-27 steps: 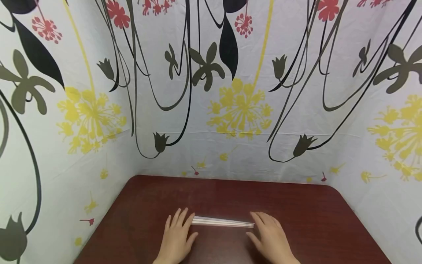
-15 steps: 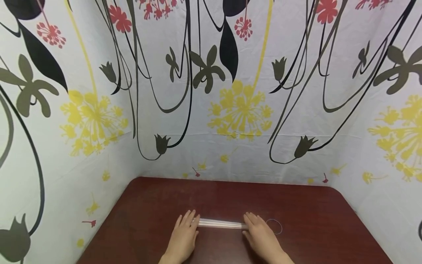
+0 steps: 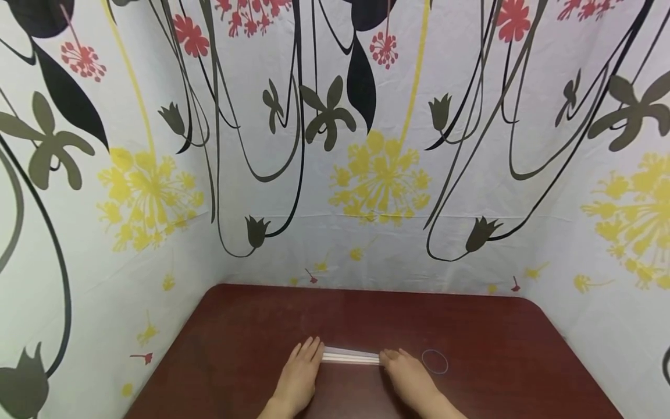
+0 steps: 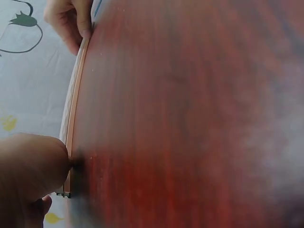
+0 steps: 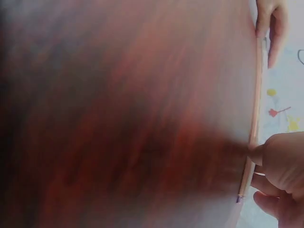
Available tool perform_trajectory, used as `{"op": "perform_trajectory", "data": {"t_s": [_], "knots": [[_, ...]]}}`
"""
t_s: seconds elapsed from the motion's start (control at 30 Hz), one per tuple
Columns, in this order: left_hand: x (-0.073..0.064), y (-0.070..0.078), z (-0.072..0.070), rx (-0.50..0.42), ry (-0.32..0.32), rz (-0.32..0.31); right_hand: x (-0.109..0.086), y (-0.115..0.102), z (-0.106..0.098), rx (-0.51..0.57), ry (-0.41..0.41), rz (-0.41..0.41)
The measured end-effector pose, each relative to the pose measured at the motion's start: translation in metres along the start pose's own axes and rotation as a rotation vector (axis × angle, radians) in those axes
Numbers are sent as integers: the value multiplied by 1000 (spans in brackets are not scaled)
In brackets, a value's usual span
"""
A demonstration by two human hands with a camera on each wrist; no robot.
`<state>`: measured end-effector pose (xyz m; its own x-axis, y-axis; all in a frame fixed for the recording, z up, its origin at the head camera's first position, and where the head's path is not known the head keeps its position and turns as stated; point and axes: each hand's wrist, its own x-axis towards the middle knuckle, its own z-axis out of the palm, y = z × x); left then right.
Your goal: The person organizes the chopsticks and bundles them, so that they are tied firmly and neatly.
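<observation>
A bundle of long, thin, pale sticks that look like chopsticks (image 3: 350,357) lies crosswise on the brown table. My left hand (image 3: 299,375) grips its left part, with the thumb on the near side and the fingers reaching over the far side. At the other side my right hand (image 3: 410,375) holds the bundle with bent fingers. In the left wrist view, dark tips (image 4: 63,194) of the sticks stick out past my left hand. The right wrist view shows the thumb (image 5: 256,154) of my right hand against the near side of the sticks.
A thin, light ring like a rubber band (image 3: 435,362) lies on the table (image 3: 251,326), just right of my right hand. Flower-patterned cloth (image 3: 377,250) hangs behind the table and along both sides.
Both hands have moved inward along the sticks, closer together. The right hand's fingers have bent, and its shift left has uncovered the ring, which stays where it lay.
</observation>
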<state>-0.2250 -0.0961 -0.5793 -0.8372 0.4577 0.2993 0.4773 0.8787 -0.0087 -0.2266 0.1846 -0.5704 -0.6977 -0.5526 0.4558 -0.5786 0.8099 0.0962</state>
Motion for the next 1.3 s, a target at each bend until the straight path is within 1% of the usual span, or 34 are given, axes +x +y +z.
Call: {"op": "perform_trajectory", "data": {"t_s": [0.13,0.27,0.33,0.4,0.6,0.7,0.77,0.9,1.0,1.13,1.3], "knots": [[4,-1,4,10,13,13,3,0,2,2,39,6],[6,-1,6,-22,55,10,4,1,2,56,79,25],[7,0,6,-39,74,9,5,1,3,61,88,34],[8,1,4,-37,74,11,6,1,4,54,95,35],[12,4,2,-1,18,0,7,-3,6,4,64,44],[12,5,3,13,7,-7,7,-3,6,-13,67,54],[13,6,3,38,16,-6,7,-3,6,-19,85,49],[13,7,6,99,53,4,7,-3,6,-34,109,37],[12,7,9,141,76,10,7,-3,6,-41,96,39],[11,8,9,177,89,12,7,-5,7,-47,64,52],[11,8,9,167,84,6,7,-7,7,-65,10,56]]}}
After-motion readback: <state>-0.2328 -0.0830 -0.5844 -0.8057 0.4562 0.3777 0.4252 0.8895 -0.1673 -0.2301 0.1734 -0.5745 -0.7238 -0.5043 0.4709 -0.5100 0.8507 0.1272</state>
